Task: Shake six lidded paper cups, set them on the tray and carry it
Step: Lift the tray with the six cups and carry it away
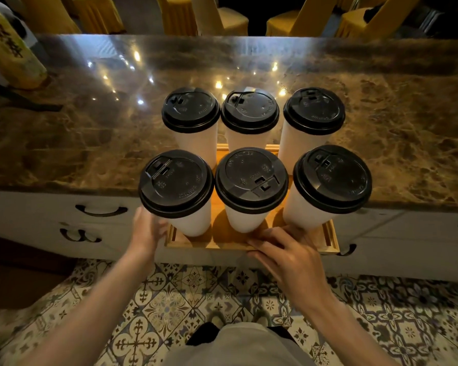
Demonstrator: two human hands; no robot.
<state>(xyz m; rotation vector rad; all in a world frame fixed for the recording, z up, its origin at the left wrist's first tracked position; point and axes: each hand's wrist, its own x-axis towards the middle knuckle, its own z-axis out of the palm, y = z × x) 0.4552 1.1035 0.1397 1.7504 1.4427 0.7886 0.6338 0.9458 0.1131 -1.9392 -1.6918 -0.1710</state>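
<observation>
Two bare hands meet the load at the lower middle of the frame. The left grip (148, 229) reaches the left end wall of the wooden tray (331, 237). Its fingertips are blurred and partly hidden under a cup lid, so whether they close round the wall cannot be told. The right grip (283, 249) sits knuckles-up on the tray's lower rim, right of centre. Its fingers (261, 243) are bent over that rim and point toward the left of the frame, taking hold of the wood.

Six white paper cups (246, 220) stand upright in the tray in two rows of three, each capped with a black lid (250, 110). The cups stand close together without clearly touching. The lid of the lower-left cup (176, 183) overhangs the left grip.

The upper part of the tray lies over the brown marble tabletop (90, 141), and its lower part juts past the tabletop's edge, in front of a white cabinet (37, 220) with dark handles (101, 210). Patterned floor tiles (169, 299) fill the bottom of the frame. Yellow-covered chairs (228, 19) line the top, and a yellow-green container (8, 48) marked with dark characters stands at the upper left.
</observation>
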